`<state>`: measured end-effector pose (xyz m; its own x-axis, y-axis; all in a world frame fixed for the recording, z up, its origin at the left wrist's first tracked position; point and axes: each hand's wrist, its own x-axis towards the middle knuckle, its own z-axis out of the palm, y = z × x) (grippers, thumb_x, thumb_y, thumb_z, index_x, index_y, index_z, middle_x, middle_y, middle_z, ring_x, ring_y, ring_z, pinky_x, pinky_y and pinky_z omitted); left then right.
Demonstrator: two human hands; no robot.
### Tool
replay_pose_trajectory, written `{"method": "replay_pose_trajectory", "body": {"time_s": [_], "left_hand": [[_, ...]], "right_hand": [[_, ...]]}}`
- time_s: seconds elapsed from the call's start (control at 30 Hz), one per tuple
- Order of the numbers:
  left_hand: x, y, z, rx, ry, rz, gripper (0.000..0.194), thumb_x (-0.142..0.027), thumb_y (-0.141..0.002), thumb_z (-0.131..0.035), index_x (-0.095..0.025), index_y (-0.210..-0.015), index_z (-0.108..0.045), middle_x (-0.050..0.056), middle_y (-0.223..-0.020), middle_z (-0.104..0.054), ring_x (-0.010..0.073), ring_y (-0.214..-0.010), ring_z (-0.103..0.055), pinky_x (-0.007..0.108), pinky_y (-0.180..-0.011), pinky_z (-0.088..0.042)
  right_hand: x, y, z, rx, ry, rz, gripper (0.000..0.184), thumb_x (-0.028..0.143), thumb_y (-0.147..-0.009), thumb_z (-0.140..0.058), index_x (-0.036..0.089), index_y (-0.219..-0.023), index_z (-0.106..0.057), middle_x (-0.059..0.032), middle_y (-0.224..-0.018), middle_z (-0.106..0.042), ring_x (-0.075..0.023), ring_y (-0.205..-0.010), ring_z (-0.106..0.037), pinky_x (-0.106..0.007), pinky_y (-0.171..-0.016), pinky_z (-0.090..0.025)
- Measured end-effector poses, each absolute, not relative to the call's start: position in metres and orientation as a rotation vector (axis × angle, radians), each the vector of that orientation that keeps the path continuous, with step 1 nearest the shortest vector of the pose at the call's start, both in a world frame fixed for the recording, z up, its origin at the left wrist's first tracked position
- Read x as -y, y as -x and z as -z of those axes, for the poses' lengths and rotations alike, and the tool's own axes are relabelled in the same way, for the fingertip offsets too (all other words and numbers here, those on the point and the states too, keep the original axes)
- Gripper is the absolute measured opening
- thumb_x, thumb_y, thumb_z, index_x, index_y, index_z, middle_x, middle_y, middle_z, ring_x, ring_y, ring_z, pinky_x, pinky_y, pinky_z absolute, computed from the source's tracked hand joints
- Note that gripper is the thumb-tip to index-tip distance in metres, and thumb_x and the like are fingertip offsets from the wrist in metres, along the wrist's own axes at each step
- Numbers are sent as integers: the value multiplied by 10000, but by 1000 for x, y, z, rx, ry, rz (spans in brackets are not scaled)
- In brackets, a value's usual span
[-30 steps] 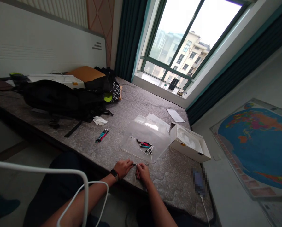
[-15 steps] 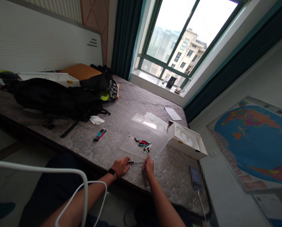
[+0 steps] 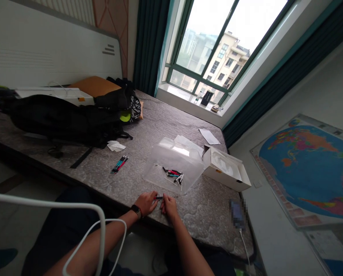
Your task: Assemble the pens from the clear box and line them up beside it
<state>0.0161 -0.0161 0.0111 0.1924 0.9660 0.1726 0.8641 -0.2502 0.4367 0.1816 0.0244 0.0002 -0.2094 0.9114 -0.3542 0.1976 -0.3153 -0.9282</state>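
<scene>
Close to the mattress's front edge, my left hand (image 3: 146, 203) is closed on a red and black pen barrel (image 3: 158, 197), which points right. My right hand (image 3: 169, 206) has its fingers pinched at the barrel's right end; any small part between those fingertips is hidden. Just beyond both hands lies a clear plastic sheet or bag (image 3: 154, 174). On it is a loose pile of pen parts (image 3: 173, 174) in black, red, teal and white. Farther left, several pens (image 3: 119, 164) in teal, red and black lie side by side.
An open white box (image 3: 223, 178) stands right of the plastic, with a phone-like device (image 3: 237, 214) on a cable nearer me. Crumpled tissue (image 3: 115, 146) and a black backpack (image 3: 59, 119) lie left. A white cable (image 3: 82, 207) crosses in front of my left forearm.
My right hand has moved left, from beside the plastic's near edge to the end of the pen barrel. The left hand stays in place, holding the barrel. The view has shifted slightly.
</scene>
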Motion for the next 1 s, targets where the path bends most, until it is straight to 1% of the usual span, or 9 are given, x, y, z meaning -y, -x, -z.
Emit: {"method": "replay_pose_trajectory", "body": {"time_s": [0.23, 0.3, 0.4, 0.5, 0.63, 0.77, 0.83, 0.93, 1.0], "left_hand": [[16, -15, -9, -1720, -2250, -628, 197, -298, -915, -469, -215, -1091, -498, 51, -903, -665, 223, -838, -620, 327, -759, -393], [15, -15, -10, -1725, -2250, -615, 183, -337, -949, -429, -215, -1051, -520, 55, -883, -670, 221, -828, -624, 324, -753, -395], [13, -15, -12, -1708, -2260, -582, 300, -405, -997, -327, -221, -940, -557, 54, -842, -679, 204, -787, -630, 315, -739, -400], [12, -15, -14, -1668, -2280, -573, 368, -423, -1009, -283, -231, -907, -581, 44, -835, -690, 186, -777, -635, 298, -735, -404], [11, -14, -14, -1676, -2286, -562, 398, -408, -1014, -266, -228, -888, -598, 46, -814, -698, 182, -753, -642, 293, -716, -404], [12, -14, -13, -1694, -2302, -542, 411, -407, -1014, -262, -220, -880, -603, 52, -785, -698, 186, -726, -642, 302, -711, -407], [12, -14, -13, -1685, -2300, -548, 410, -409, -1012, -272, -217, -879, -608, 57, -792, -700, 183, -732, -642, 305, -722, -408], [13, -14, -14, -1661, -2301, -547, 416, -413, -1011, -275, -212, -879, -614, 60, -804, -703, 179, -741, -641, 309, -736, -410], [13, -14, -16, -1655, -2306, -538, 423, -415, -1011, -267, -211, -884, -615, 59, -803, -703, 179, -745, -639, 311, -742, -411]], "right_hand": [[-24, -182, -1, 1491, 1407, -1621, 561, 717, -741, -571, 168, -628, -537, 18, -459, -554, -80, -320, -463, -182, -324, -284], [-24, -185, 0, 1405, 1399, -1605, 536, 703, -741, -578, 176, -657, -528, 28, -476, -554, -81, -322, -463, -186, -323, -285], [-25, -188, 1, 1283, 1400, -1615, 507, 685, -743, -585, 188, -676, -508, 37, -487, -546, -80, -324, -457, -189, -320, -285], [-24, -189, 0, 1259, 1389, -1656, 499, 676, -739, -598, 188, -695, -504, 31, -512, -558, -75, -336, -460, -183, -321, -283], [-21, -193, -6, 1220, 1334, -1712, 518, 647, -676, -687, 182, -844, -533, 20, -636, -623, -91, -401, -545, -180, -358, -378], [-20, -198, -10, 1155, 1286, -1800, 581, 583, -632, -767, 196, -994, -526, -27, -834, -690, -136, -554, -658, -201, -428, -474], [-22, -199, -10, 1141, 1346, -1816, 554, 633, -673, -712, 188, -949, -532, -31, -781, -690, -136, -519, -647, -199, -407, -460], [-24, -198, -7, 1199, 1437, -1792, 555, 732, -740, -562, 181, -786, -521, 3, -548, -609, -116, -364, -542, -188, -327, -367], [-24, -199, -7, 1247, 1418, -1778, 543, 720, -723, -590, 185, -770, -512, 21, -518, -585, -114, -341, -519, -188, -312, -343]]}}
